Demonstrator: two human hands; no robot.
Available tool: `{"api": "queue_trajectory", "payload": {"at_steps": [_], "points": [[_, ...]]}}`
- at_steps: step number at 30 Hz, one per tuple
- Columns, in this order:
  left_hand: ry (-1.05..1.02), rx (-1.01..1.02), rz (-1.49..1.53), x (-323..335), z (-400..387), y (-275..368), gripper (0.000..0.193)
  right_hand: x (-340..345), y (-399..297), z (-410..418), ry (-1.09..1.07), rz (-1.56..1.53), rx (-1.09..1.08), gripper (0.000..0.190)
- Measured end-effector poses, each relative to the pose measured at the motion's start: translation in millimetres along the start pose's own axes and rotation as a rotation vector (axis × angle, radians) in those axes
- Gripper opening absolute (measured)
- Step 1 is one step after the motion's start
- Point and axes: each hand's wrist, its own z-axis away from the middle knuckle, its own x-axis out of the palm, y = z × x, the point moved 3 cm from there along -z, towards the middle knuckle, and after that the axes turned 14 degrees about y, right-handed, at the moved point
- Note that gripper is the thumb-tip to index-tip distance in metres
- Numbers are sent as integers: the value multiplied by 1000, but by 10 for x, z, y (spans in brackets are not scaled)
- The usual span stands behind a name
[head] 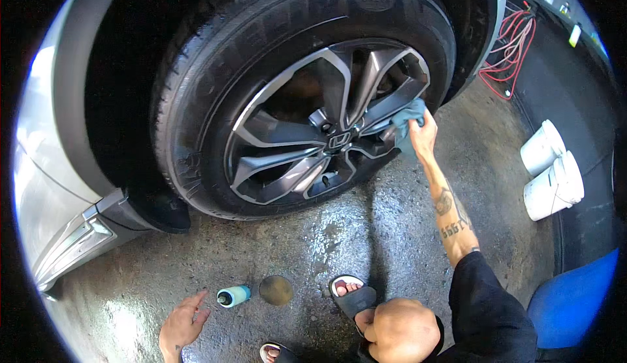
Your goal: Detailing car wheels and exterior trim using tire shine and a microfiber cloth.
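My right hand [424,132] presses a blue-grey cloth [407,123] against the outer end of a spoke on the right side of an alloy wheel [338,140]. The wheel has dark grey spokes with bright machined edges and a Honda emblem at its hub. Around it sits a black tire [196,132] with raised lettering. Low in the view, my left hand [183,323] hangs with nothing in it, fingers apart. Just right of those fingers is a light-blue bottle [234,296] with a dark cap. Part of the cloth is hidden behind my right fingers.
A round metal cover [276,290] is set in the wet concrete floor [294,260]. Two white buckets [553,191] stand by the dark wall at right. Red hoses [514,52] hang above. The car's silver body [54,132] and mud flap [156,211] border the tire at left.
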Motion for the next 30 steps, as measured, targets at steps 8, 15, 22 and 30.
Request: {"api": "queue_trajectory", "payload": {"at_steps": [8, 15, 22, 30], "points": [[8, -19, -7, -57, 76, -80, 51, 70, -675, -194, 296, -99, -177, 33], [11, 5, 11, -3, -6, -51, 51, 88, -1065, 209, -551, 106, -435, 45], [12, 40, -13, -38, 45, -16, 49, -75, -1311, -525, -196, 350, -808, 46], [-11, 26, -6, -17, -31, 48, 48, -19, -1215, -465, -118, 355, -977, 49]]}}
